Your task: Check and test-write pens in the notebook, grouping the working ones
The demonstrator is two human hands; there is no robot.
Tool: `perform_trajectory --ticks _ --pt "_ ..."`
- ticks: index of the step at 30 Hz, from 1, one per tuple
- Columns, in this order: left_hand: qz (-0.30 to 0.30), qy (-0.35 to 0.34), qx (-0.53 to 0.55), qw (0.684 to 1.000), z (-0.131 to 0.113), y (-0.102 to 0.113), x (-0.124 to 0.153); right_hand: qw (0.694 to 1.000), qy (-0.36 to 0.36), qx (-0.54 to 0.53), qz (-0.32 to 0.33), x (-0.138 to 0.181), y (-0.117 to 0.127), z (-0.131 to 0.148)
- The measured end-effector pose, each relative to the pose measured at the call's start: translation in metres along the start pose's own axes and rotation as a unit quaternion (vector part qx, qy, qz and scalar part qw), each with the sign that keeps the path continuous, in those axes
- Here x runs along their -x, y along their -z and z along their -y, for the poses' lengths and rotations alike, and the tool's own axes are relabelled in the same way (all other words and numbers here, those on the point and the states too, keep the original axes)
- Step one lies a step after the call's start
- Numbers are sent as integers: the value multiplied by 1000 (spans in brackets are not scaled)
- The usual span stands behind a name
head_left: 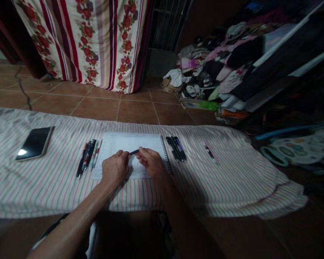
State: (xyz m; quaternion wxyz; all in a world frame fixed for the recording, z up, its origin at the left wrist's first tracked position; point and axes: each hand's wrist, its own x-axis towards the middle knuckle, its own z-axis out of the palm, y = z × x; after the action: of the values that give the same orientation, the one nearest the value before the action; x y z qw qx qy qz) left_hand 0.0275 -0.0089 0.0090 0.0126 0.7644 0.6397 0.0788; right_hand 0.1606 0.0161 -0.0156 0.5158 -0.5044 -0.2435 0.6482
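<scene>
Above a spiral notebook (148, 173) with writing on its page, both hands hold a short dark pen part (134, 152), perhaps a barrel or cap. My left hand (115, 165) is closed round its left end, and my right hand (151, 161) pinches the right end with thumb and fingers. Whether the piece is one part or two joined parts I cannot tell. Left of the notebook lie several pens (88, 155) in a row. On its right side lies a group of dark pens (177, 149), one of them purple.
A tablet (35, 143) lies on the striped cloth (62, 187) at the left. Farther right is a pink and black pen (211, 153). Beyond the table are a floral curtain (88, 43), a tiled floor (136, 109) and a heap of clothes (213, 68).
</scene>
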Motion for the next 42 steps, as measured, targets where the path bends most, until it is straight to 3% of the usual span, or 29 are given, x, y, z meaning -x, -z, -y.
perform_trajectory --ticks 9,18,27,42 --pt "-4 7 -4 1000 1 2 -1 999 -29 -14 20 0 3 3" --pt "3 -2 2 1000 1 -1 0 1000 5 15 4 0 1 0" --pt "6 8 -2 1000 1 -1 -1 998 -24 -50 7 0 5 6" --pt "34 24 9 999 0 0 -1 997 23 -21 -65 2 5 10"
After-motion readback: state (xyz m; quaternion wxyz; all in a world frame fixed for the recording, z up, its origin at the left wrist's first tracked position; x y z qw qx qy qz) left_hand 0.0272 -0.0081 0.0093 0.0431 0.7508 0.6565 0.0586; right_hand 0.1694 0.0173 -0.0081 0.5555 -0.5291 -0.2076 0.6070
